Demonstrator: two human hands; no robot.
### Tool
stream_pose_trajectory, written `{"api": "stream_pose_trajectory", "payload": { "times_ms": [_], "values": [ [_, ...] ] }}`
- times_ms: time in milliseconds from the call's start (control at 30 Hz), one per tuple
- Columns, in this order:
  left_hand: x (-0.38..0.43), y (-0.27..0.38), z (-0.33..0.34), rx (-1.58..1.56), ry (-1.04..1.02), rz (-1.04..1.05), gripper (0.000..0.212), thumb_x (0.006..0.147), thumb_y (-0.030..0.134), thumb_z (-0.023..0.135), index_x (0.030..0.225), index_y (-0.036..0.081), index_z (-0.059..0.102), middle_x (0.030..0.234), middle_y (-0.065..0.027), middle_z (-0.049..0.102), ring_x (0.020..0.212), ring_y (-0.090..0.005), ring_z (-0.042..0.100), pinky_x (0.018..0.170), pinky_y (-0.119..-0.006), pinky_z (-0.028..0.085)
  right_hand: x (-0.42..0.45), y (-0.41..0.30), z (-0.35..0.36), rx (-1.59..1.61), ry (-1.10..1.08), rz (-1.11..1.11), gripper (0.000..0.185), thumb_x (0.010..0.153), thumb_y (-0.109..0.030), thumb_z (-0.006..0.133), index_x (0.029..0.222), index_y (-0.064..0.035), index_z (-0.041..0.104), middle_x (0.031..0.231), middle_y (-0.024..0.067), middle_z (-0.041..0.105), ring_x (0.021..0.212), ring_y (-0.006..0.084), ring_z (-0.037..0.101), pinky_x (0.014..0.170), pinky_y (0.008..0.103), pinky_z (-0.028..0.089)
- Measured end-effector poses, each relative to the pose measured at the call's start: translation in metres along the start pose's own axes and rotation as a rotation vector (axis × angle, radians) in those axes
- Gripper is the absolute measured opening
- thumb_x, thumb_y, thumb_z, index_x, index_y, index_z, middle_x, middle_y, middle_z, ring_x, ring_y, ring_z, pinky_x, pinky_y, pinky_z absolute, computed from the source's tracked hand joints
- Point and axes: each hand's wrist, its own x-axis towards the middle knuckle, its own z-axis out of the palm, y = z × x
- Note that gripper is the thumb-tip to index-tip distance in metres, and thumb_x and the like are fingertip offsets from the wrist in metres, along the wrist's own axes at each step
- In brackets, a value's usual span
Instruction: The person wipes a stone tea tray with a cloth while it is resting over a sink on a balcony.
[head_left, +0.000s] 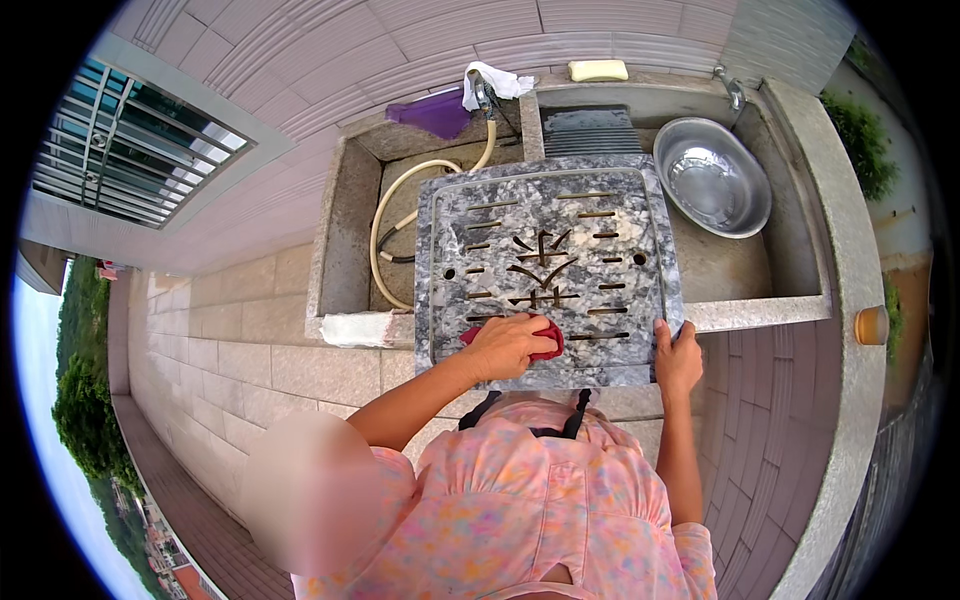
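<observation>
In front of me a grey-and-white speckled stone tray panel (555, 217) lies over the front rim of a stone double sink. It has narrow slots, two round holes, cut-out characters and a groove near its edge. My left hand (514, 345) presses a bunched red cloth (549, 343) onto the panel's near part. With the thumb on top, my right hand (679, 356) grips the panel's near right corner; the fingers' undersides are hidden.
The left basin holds a cream hose (379, 225) and a purple cloth (431, 114). A white cloth (504, 81) hangs by the tap. In the right basin, a metal bowl (711, 177) stands beside a ribbed washboard (589, 131). A yellow soap bar (598, 70) rests behind; a cup (871, 325) stands right.
</observation>
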Motion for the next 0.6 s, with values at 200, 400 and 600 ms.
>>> {"api": "stream_pose_trajectory", "payload": {
  "times_ms": [200, 400, 600],
  "values": [
    [0.051, 0.038, 0.017, 0.002, -0.015, 0.175, 0.029, 0.068, 0.005, 0.056, 0.094, 0.018, 0.061, 0.094, -0.0026, 0.051, 0.085, -0.0249, 0.05, 0.065, -0.039, 0.045, 0.001, -0.003, -0.001, -0.018, -0.039, 0.04, 0.054, 0.08, -0.054, 0.05, 0.1, -0.0037, 0.051, 0.079, 0.0211, 0.062, 0.078, 0.0407, 0.059, 0.066, 0.0483, 0.045],
    [-0.008, -0.007, -0.006, 0.052, -0.068, 0.061, 0.033, 0.063, 0.001, 0.056, 0.09, 0.019, 0.062, 0.09, -0.0012, 0.052, 0.083, -0.0233, 0.053, 0.062, -0.038, 0.046, 0.002, 0.007, 0.006, 0.009, -0.001, 0.003, 0.054, 0.081, -0.053, 0.051, 0.101, -0.0029, 0.052, 0.078, 0.0205, 0.062, 0.077, 0.0399, 0.059, 0.065, 0.0481, 0.045],
    [-0.003, -0.002, -0.002, 0.084, -0.049, 0.058, 0.032, 0.063, 0.003, 0.058, 0.09, 0.018, 0.061, 0.089, -0.0012, 0.051, 0.084, -0.0232, 0.052, 0.061, -0.038, 0.046, 0.001, 0.002, 0.003, -0.015, 0.003, -0.003, 0.053, 0.081, -0.051, 0.051, 0.102, -0.0016, 0.052, 0.079, 0.0209, 0.062, 0.075, 0.0398, 0.059, 0.064, 0.0481, 0.045]
  ]
}}
